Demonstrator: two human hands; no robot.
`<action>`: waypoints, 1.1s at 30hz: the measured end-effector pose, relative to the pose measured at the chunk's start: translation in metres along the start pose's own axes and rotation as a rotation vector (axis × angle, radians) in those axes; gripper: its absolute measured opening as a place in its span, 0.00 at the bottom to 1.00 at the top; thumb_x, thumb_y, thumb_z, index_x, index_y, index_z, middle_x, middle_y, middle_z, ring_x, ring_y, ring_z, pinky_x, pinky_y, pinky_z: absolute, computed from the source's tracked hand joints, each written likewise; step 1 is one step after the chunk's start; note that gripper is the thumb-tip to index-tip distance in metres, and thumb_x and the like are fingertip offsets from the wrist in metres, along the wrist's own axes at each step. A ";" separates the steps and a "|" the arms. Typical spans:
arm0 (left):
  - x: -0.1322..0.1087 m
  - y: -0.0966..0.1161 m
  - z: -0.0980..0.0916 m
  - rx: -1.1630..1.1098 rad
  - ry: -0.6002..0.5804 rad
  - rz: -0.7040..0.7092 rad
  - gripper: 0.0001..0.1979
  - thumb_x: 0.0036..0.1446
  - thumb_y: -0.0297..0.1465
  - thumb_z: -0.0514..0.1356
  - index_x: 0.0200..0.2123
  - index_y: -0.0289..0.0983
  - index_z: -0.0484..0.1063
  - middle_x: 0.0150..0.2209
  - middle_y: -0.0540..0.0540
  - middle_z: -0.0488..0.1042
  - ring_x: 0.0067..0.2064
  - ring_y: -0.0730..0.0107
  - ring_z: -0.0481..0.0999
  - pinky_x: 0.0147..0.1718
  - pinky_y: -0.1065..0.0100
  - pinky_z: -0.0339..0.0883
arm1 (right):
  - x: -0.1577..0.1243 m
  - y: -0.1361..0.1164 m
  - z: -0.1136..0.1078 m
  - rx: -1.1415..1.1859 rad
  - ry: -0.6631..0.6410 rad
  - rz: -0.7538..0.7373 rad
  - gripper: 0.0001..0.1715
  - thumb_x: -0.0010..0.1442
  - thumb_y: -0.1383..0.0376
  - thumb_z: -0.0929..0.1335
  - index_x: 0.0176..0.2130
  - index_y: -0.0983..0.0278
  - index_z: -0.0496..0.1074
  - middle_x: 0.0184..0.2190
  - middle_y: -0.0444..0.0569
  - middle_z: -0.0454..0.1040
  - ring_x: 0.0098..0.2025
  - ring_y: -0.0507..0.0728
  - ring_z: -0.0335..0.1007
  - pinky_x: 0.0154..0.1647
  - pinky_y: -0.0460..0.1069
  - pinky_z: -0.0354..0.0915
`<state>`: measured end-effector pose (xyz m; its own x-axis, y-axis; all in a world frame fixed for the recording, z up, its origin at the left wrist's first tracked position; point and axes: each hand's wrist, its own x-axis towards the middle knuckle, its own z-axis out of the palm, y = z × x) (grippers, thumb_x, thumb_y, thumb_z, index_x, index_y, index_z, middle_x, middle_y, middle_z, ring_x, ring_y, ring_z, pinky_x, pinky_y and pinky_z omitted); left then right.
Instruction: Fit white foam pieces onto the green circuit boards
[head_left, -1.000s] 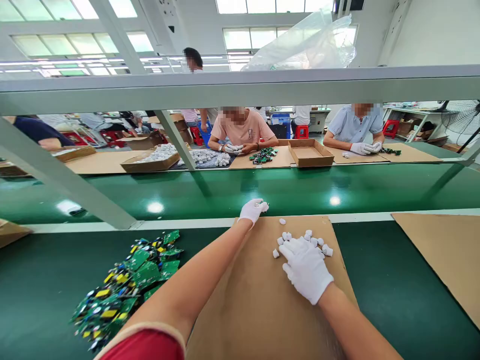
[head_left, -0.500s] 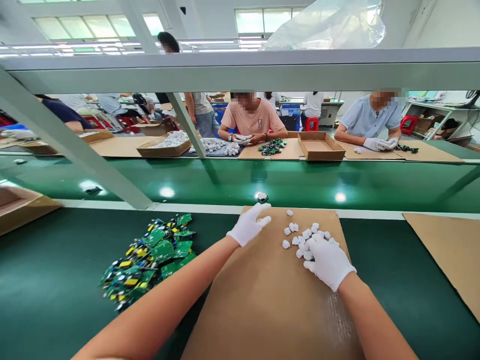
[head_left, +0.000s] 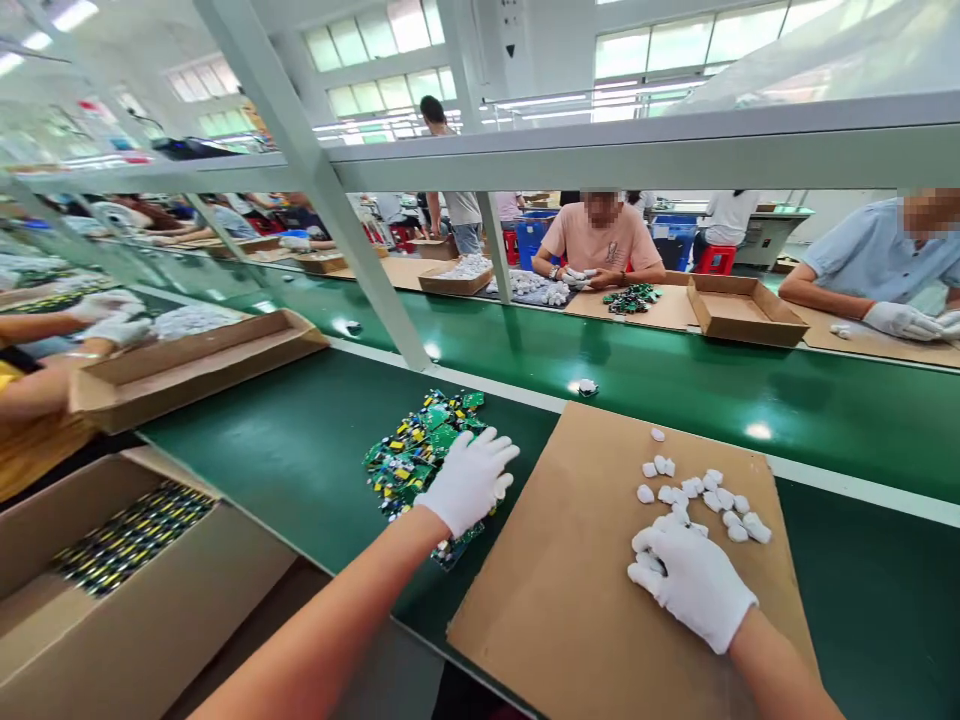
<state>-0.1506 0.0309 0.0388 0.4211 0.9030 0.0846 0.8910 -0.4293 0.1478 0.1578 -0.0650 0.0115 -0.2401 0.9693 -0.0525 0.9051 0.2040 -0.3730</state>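
My left hand (head_left: 469,482), in a white glove, reaches over a heap of green circuit boards (head_left: 405,455) with yellow and black parts. Its fingers are stretched out and hold nothing; some boards are hidden beneath it. On a brown cardboard sheet (head_left: 555,560) lies a loose scatter of small white pieces (head_left: 694,487). At the near side of these pieces is my right hand (head_left: 694,575), also gloved, its thumb and fingers curled together around what looks like one small white piece, mostly hidden by the fingers.
A carton (head_left: 150,610) with rows of boards stands low at left, near a shallow cardboard tray (head_left: 225,365) and a co-worker's gloved hands (head_left: 112,318). A small part (head_left: 587,387) lies on the green conveyor belt (head_left: 517,350). A slanted frame post (head_left: 352,240) rises ahead; co-workers sit opposite.
The view has swung left. My left hand has moved from the cardboard's far edge to the board heap. My right hand has drawn nearer me, its fingers now curled in.
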 end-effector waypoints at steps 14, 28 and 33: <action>-0.025 -0.024 -0.017 0.203 -0.171 -0.073 0.31 0.42 0.45 0.62 0.51 0.41 0.69 0.61 0.38 0.56 0.64 0.44 0.46 0.58 0.42 0.30 | 0.003 -0.029 0.025 -0.217 -0.088 -0.148 0.37 0.55 0.58 0.64 0.61 0.69 0.56 0.63 0.57 0.51 0.65 0.68 0.38 0.62 0.63 0.44; -0.040 -0.038 -0.030 -0.313 0.054 -0.126 0.18 0.41 0.42 0.64 0.36 0.40 0.74 0.58 0.43 0.62 0.63 0.48 0.51 0.59 0.50 0.44 | -0.001 -0.048 0.022 -0.104 -0.187 -0.184 0.49 0.49 0.49 0.67 0.62 0.68 0.51 0.64 0.59 0.45 0.65 0.70 0.36 0.63 0.63 0.41; -0.017 0.022 -0.033 -1.206 0.087 -0.228 0.20 0.47 0.44 0.61 0.41 0.38 0.72 0.48 0.41 0.72 0.50 0.58 0.68 0.50 0.61 0.61 | 0.003 -0.047 0.022 -0.083 -0.165 -0.308 0.48 0.51 0.46 0.65 0.62 0.67 0.52 0.64 0.58 0.48 0.64 0.69 0.40 0.63 0.62 0.42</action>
<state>-0.1434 0.0053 0.0733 0.2228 0.9749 -0.0041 0.1958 -0.0407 0.9798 0.1069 -0.0752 0.0084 -0.5533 0.8269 -0.1003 0.8053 0.5002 -0.3181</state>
